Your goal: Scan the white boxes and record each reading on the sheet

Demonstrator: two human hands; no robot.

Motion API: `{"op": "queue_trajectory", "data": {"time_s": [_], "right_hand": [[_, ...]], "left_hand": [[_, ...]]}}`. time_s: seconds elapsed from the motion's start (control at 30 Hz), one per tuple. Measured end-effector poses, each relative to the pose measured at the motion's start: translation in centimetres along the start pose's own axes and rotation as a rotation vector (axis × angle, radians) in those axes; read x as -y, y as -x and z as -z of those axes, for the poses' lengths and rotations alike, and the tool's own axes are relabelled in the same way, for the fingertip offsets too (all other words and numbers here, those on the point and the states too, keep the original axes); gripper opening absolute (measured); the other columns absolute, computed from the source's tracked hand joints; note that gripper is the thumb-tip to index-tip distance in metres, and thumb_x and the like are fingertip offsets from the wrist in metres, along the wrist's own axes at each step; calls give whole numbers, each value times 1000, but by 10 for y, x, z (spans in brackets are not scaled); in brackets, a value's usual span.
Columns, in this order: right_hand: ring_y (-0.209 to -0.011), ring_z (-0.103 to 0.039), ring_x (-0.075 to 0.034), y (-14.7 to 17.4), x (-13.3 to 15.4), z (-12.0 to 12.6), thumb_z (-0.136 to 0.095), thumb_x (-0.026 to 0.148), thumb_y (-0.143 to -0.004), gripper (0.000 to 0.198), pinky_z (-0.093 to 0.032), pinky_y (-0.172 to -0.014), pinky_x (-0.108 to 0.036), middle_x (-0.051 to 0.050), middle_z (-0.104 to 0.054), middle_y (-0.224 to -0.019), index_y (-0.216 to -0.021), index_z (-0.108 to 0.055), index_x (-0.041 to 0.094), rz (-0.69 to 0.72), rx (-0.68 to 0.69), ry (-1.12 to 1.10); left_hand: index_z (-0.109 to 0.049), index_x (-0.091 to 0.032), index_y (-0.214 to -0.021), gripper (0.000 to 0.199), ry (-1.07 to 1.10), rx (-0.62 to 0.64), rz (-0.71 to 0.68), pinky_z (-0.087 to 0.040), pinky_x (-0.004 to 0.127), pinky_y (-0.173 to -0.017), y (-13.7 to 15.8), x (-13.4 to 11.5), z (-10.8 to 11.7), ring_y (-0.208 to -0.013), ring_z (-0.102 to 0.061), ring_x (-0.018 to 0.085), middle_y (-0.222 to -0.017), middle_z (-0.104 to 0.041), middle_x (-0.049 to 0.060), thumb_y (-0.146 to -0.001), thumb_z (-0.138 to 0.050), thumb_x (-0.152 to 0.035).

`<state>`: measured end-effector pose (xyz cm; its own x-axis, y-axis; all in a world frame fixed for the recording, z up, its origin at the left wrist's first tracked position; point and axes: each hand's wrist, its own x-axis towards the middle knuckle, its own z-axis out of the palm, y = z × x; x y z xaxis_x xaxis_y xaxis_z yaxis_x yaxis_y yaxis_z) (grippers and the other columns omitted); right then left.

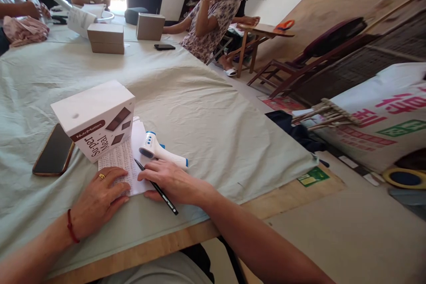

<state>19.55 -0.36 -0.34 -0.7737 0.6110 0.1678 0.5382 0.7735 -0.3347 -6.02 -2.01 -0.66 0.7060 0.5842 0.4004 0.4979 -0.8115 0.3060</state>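
Note:
My left hand, with a ring and a red cord at the wrist, lies flat on a sheet of paper covered in small print or writing. In my right hand a black pen is held loosely, its tip pointing away from me over the paper. A white and blue infrared thermometer lies on its side just beyond that hand. A white NutriMotion box stands on the far part of the paper and hides some of it. Left of the box lies a phone.
A pale cloth covers the table. Farther off are two brown boxes, another phone and a white basket. Several people sit around. A wooden chair and a large printed sack stand at the right.

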Motion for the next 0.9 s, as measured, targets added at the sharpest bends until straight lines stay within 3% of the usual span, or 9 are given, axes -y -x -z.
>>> {"op": "queue_trajectory", "data": {"time_s": [0.9], "right_hand": [[-72,-57,-17,2,-6,-12,-59,18,-91,15,-45,-69,-28,-5,-63,-82,-104,-66,17,46,-201,73]], "left_hand": [[-69,-16,-102,24,-121,-61,-74,-56,41,-90,-4,0,-10,-106,-62,24,-112,-68,11,-103,-45,-18]]}}
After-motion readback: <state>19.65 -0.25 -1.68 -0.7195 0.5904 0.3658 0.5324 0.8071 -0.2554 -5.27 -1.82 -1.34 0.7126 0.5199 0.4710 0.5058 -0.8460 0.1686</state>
